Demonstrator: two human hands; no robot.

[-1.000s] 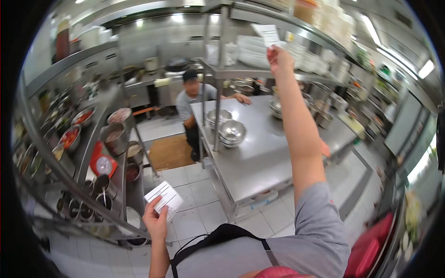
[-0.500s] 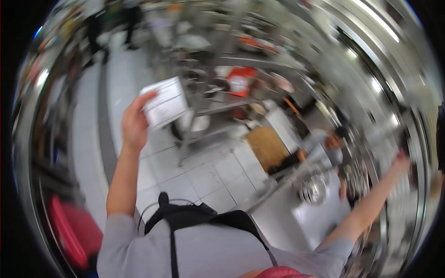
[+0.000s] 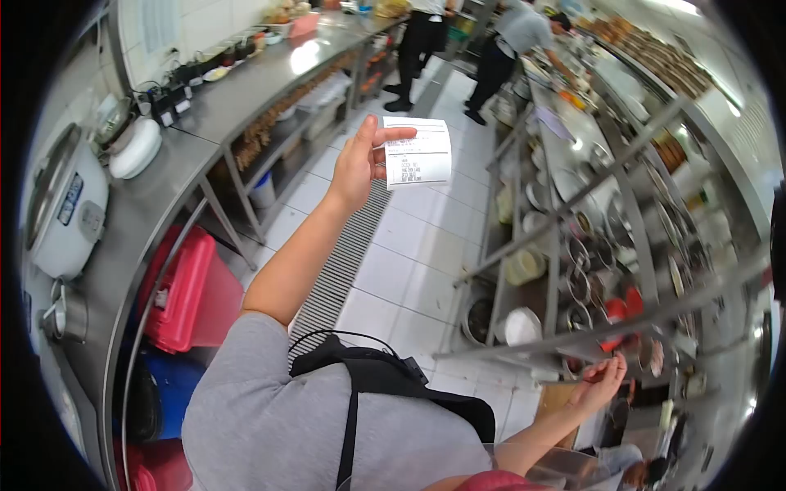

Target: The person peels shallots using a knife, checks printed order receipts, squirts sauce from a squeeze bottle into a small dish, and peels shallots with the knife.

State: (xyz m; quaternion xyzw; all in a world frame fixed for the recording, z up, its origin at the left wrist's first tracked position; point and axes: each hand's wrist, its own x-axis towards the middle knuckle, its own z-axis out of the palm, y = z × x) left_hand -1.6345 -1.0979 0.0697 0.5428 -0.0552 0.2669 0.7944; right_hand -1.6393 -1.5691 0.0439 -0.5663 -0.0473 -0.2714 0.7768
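My left hand (image 3: 358,166) is raised in front of me and pinches a white printed receipt (image 3: 417,155) at its left edge. Its index finger lies across the front of the paper, whose lines of small print face me. Lower on the right, my right hand (image 3: 602,383) has its fingers curled together beside the metal shelf rack (image 3: 524,274). Whether anything is between those fingers I cannot make out.
A steel counter (image 3: 192,135) along the left carries a white rice cooker (image 3: 74,217). Beneath it stands a red bin (image 3: 196,286). A drain grate (image 3: 340,270) runs along the tiled floor. Two people stand farther up the aisle; another person is at the lower right.
The view has swung so that the aisle and left counter now show. My left hand still holds the receipt. My right arm, stretched far out before, is now closer with its fingers curled.
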